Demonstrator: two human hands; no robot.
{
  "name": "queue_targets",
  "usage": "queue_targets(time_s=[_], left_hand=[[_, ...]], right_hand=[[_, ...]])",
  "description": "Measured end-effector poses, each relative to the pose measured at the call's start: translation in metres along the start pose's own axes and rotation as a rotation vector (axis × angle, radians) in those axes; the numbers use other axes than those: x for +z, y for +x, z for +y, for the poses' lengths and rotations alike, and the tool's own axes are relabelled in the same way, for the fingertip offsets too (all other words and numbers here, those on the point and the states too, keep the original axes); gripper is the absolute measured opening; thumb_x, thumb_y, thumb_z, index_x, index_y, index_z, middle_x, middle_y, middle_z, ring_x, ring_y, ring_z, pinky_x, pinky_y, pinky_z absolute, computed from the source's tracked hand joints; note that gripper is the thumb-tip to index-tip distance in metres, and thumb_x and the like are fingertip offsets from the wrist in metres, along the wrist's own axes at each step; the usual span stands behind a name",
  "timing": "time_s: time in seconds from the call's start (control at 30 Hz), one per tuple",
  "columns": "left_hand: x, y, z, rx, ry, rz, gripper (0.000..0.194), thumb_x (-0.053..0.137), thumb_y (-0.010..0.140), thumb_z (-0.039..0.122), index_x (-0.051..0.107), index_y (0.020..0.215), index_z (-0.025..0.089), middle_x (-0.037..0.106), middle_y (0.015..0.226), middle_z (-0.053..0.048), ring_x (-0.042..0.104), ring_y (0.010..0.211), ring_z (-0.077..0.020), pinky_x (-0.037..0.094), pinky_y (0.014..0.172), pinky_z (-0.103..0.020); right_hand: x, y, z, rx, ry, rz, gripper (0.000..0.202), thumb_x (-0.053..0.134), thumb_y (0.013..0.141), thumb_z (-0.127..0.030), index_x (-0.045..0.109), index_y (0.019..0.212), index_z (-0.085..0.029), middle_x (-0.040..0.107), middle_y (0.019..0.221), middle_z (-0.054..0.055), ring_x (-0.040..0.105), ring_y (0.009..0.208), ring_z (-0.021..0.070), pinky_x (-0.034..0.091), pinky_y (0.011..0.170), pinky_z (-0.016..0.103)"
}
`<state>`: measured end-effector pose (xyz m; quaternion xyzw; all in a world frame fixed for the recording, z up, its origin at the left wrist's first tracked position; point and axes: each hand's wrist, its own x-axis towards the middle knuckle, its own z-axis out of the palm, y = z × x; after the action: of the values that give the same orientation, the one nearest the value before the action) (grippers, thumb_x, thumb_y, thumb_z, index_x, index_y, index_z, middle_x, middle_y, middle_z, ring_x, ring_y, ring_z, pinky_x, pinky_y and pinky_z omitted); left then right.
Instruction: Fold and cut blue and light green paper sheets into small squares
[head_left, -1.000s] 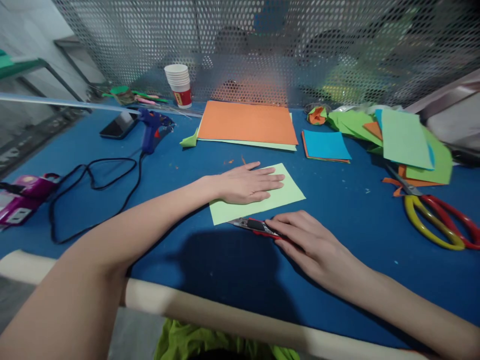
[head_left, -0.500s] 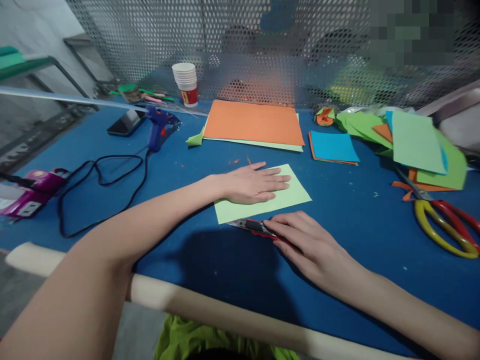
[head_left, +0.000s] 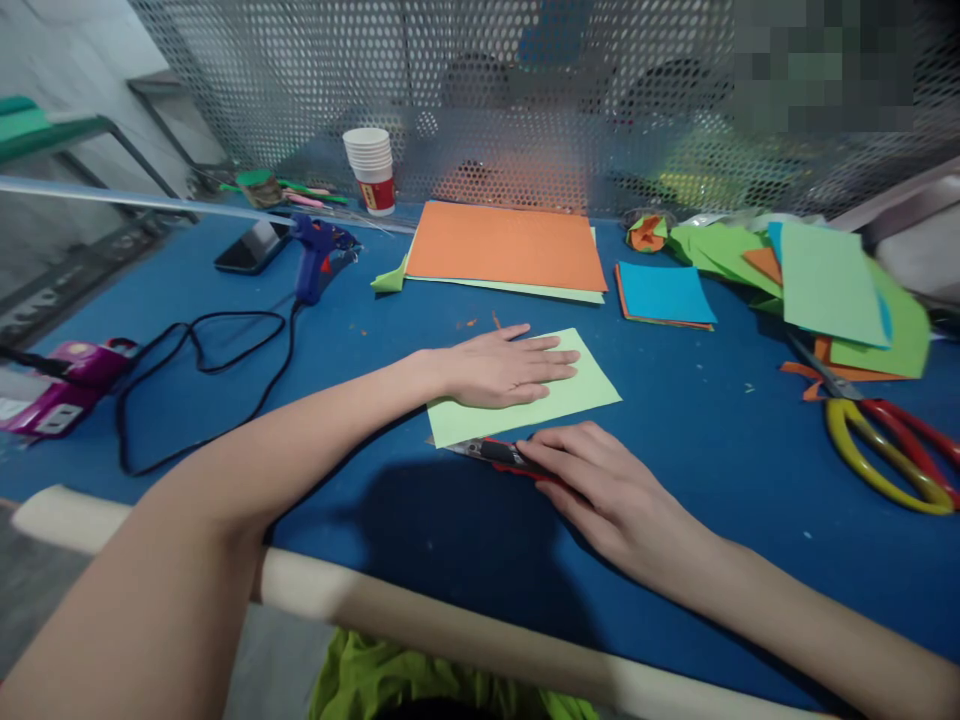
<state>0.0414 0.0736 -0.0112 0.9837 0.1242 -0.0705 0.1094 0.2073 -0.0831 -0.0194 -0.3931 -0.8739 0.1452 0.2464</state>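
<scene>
A light-green paper sheet lies on the blue table. My left hand rests flat on it with the fingers spread, pressing it down. Along the sheet's near edge is a utility knife with a red and black handle and a metal blade. Its pointed tip reaches the sheet's lower left corner, partly under the paper. My right hand is closed around the handle, low over the table, and hides the handle's rear end.
Behind the sheet lie stacked orange paper and blue square paper. Scissors and paper scraps are on the right. At left are a glue gun with its cord, a phone, paper cups and a purple power strip.
My right hand and the knife have shifted slightly left along the paper's near edge, so the tip now shows beyond the lower left corner. My left hand stays put on the sheet.
</scene>
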Motion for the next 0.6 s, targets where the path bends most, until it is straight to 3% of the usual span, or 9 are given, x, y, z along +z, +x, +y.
queue_targets(time_s=[0.37, 0.5, 0.6], left_hand=[[0.001, 0.0, -0.002, -0.009, -0.019, 0.006, 0.058, 0.021, 0.1, 0.042, 0.027, 0.154, 0.021, 0.018, 0.163, 0.001, 0.008, 0.152, -0.0167, 0.0, 0.122, -0.041], [0.005, 0.001, -0.005, 0.003, -0.042, 0.041, 0.057, 0.023, 0.1, 0.042, 0.028, 0.154, 0.022, 0.02, 0.163, 0.0, 0.01, 0.152, -0.0176, 0.0, 0.122, -0.041], [0.008, 0.001, -0.007, -0.012, -0.056, 0.085, 0.057, 0.025, 0.101, 0.044, 0.027, 0.154, 0.022, 0.023, 0.163, -0.003, 0.013, 0.152, -0.0183, 0.004, 0.122, -0.04]], right_hand=[[-0.008, -0.008, -0.006, 0.01, -0.014, -0.043, 0.03, 0.045, 0.097, -0.016, 0.06, 0.123, -0.016, 0.068, 0.108, 0.012, 0.062, 0.094, 0.0233, 0.052, 0.079, 0.04], [-0.03, -0.029, 0.002, 0.055, -0.05, 0.001, 0.031, 0.047, 0.097, -0.019, 0.06, 0.125, -0.022, 0.068, 0.112, 0.01, 0.062, 0.1, 0.0222, 0.052, 0.083, 0.038], [-0.053, -0.052, 0.025, 0.194, -0.153, 0.141, 0.03, 0.051, 0.096, -0.025, 0.061, 0.125, -0.025, 0.067, 0.114, 0.009, 0.063, 0.103, 0.0224, 0.052, 0.089, 0.038]])
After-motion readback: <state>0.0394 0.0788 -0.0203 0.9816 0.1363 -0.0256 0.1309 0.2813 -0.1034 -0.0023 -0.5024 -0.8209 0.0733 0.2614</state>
